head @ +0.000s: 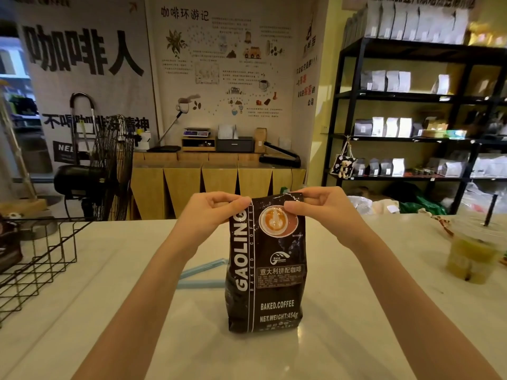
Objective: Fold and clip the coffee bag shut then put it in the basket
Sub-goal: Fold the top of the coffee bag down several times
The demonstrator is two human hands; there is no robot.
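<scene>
A black coffee bag (267,272) printed "GAOLING BAKED COFFEE" stands upright on the white counter (109,311), centre of view. My left hand (211,212) pinches the bag's top left corner. My right hand (326,207) pinches the top right corner, thumb on the front. The bag's top edge is bent over between them. A light blue clip (203,275) lies on the counter just left of the bag, partly behind it. A black wire basket (41,259) sits at the counter's left edge.
A plastic cup with a yellow-green drink and a straw (472,256) stands on the right of the counter. Beyond the counter are a black fan (109,165), a wooden cabinet and black shelves (411,133) of bags.
</scene>
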